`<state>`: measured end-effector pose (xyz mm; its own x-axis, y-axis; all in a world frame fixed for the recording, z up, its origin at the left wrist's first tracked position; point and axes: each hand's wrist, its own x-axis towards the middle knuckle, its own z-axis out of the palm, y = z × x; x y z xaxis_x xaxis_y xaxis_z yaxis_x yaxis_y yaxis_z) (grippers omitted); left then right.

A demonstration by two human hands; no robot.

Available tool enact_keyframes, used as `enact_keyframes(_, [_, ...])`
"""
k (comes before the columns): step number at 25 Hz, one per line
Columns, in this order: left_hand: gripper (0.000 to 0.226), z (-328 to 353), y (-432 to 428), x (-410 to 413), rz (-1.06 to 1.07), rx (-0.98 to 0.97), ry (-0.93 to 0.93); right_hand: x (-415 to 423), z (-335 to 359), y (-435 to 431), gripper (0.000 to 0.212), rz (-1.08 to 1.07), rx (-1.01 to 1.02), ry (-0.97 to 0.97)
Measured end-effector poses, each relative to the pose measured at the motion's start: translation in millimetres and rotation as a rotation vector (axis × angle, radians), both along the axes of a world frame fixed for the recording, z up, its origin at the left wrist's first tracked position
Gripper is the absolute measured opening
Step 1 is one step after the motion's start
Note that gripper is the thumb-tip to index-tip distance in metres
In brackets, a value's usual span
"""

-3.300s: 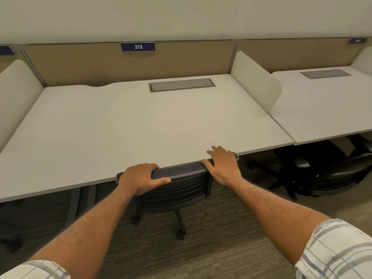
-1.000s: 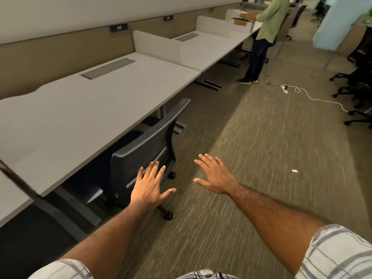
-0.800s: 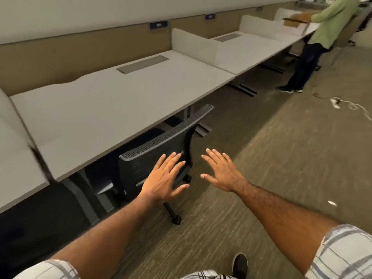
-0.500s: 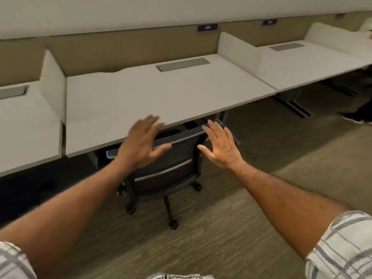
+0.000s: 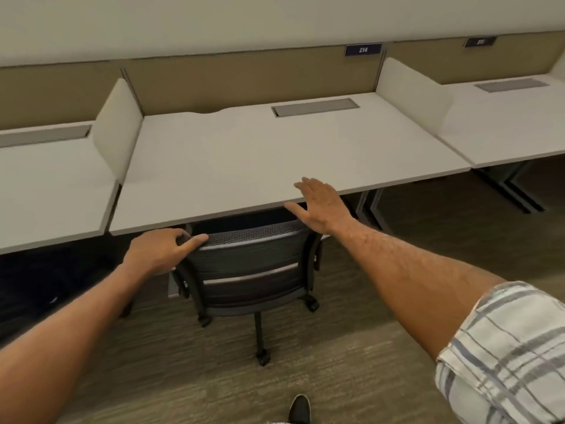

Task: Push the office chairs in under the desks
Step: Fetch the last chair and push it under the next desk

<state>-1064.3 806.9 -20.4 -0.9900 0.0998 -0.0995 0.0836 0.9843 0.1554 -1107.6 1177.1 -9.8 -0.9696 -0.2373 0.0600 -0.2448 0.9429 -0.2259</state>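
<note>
The chair [image 5: 250, 270] sits at the desk's [image 5: 275, 154] front edge, seat mostly under, left hand [image 5: 159, 250] curled over the backrest's top left corner and right hand [image 5: 321, 206] spread wide by the right corner, and on casters it'll probably roll easy if pushed from that stiff top rail.

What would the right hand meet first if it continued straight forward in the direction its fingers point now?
Probably the front edge of the desk. The right hand is open above the right corner of the chair backrest, its fingers overlapping the desk edge in the picture. Depth is unclear, so it may pass just above the top.
</note>
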Motion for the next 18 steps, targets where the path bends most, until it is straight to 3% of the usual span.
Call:
enact_keyframes(4, [0.105,2.2,5.8,-15.8,-0.101,0.005,-0.111,-16.2,-26.7,9.2,0.075,0.059,0.072,-0.213])
enact_keyframes(9, [0.106,6.6,32.9,-15.8,-0.219,-0.025,-0.104,-28.2,-30.9,35.0,0.068,0.095,0.084,-0.149])
enact_keyframes(18, [0.107,-6.5,93.5,4.6,-0.181,-0.076,0.028,-26.5,-37.3,95.9,0.057,0.205,0.026,-0.152])
